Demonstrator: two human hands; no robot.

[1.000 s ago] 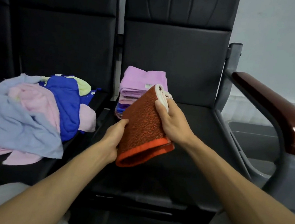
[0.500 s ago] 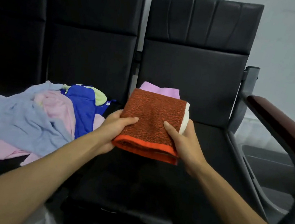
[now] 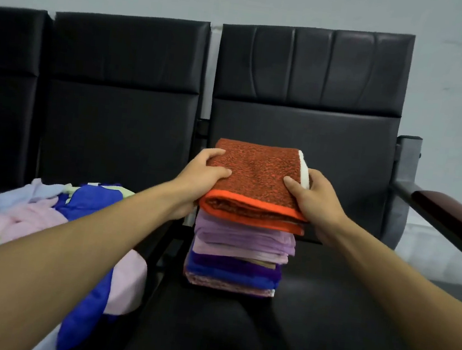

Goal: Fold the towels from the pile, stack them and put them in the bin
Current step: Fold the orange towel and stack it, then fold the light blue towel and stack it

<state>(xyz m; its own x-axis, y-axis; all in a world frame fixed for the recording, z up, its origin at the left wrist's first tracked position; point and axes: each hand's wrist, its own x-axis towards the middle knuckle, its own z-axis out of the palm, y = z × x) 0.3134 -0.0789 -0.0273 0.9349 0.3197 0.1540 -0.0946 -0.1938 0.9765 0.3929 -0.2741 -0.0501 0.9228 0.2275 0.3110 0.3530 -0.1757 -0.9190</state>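
Note:
A folded rust-orange towel (image 3: 255, 178) with a bright orange hem lies flat on top of a stack of folded purple, lilac and blue towels (image 3: 238, 257) on the right seat. My left hand (image 3: 200, 179) grips the towel's left edge, thumb on top. My right hand (image 3: 316, 202) grips its right edge beside a white inner layer, thumb on top. A loose pile of unfolded towels (image 3: 44, 218), light blue, pink, royal blue and pale green, lies on the left seat. No bin shows in the frame.
Black padded seats (image 3: 337, 318) stand in a row against a pale wall. A dark red armrest (image 3: 451, 219) on a grey metal post juts out at the right. My forearms cross the lower frame.
The orange towel went from tilted in front of the stack to flat, then forward onto the stack's top. Both hands kept hold of it. The view tilted up.

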